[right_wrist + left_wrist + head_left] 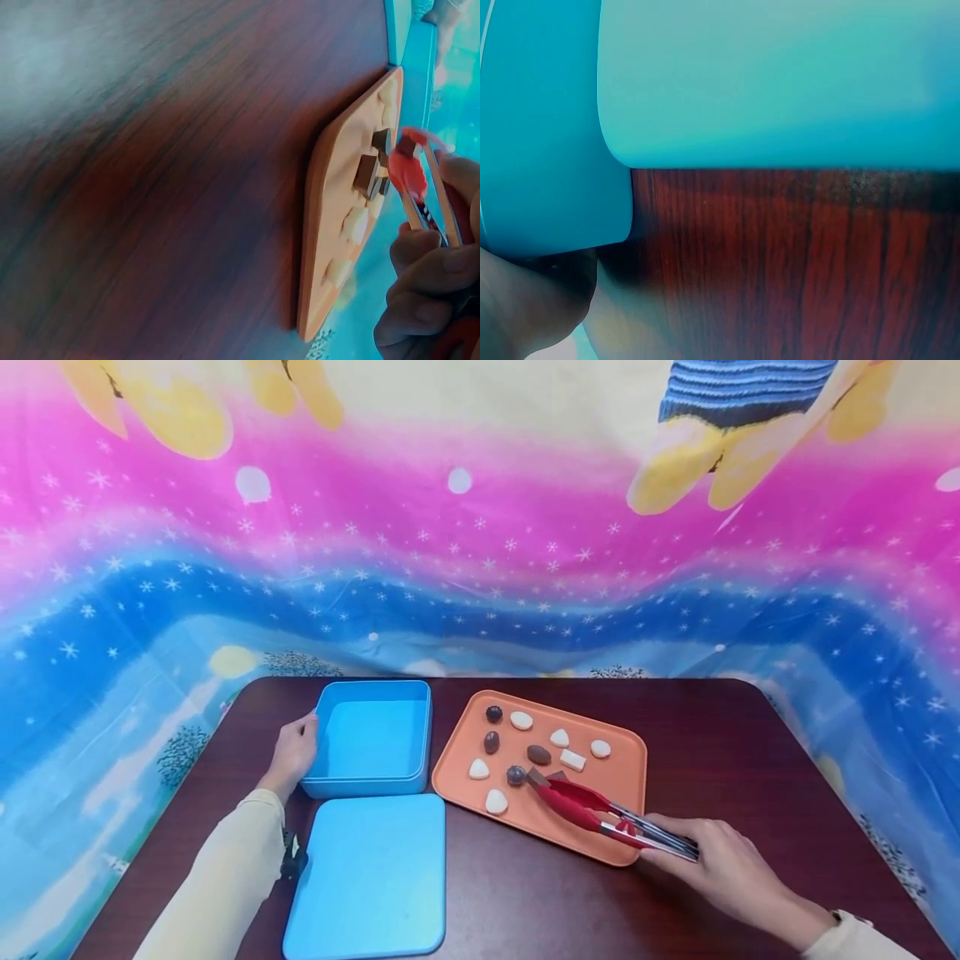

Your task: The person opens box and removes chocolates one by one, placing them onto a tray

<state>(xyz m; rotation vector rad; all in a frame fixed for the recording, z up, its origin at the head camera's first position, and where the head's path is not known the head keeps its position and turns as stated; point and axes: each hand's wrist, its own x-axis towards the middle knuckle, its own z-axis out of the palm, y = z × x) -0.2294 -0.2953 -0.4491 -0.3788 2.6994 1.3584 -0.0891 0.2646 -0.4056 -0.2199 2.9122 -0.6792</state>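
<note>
My right hand point(723, 864) grips a pair of red-tipped metal tongs point(577, 802). The tong heads hover over an orange tray point(600, 843), beside a dark round piece point(516, 775). Brown pieces point(366, 176) show by the tong tips; I cannot tell whether one is pinched. White pieces point(496, 802) and dark oval ones point(538, 754) lie spread on the tray; they resemble chocolates. At the left, my left hand point(294, 750) holds the left wall of an open blue box point(367, 785), thumb near its rim. Most of its fingers are hidden.
A flat blue lid point(367, 877) lies in front of the box, close to its front wall. Everything stands on a dark reddish-brown table point(525, 893). Behind it hangs a colourful patterned cloth point(480, 543).
</note>
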